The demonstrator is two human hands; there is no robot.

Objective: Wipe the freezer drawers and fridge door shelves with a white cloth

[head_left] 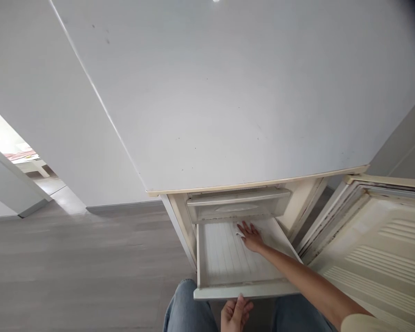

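Observation:
A white fridge [228,101] stands before me with its lower door [376,244] swung open to the right. A pale freezer drawer [224,263] is pulled out at the bottom. My right hand [251,236] lies flat inside it, fingers spread on the ribbed floor, with something small and white under the fingertips that I cannot make out. My left hand [235,313] holds the underside of the drawer's front edge [245,290], fingers curled up against it. Another drawer [237,205] above stays pushed in.
Grey wood-look floor [76,267] spreads to the left. A white wall [38,101] runs behind, with a doorway [24,161] at far left. My knees in blue jeans [185,309] are under the drawer. The open door blocks the right side.

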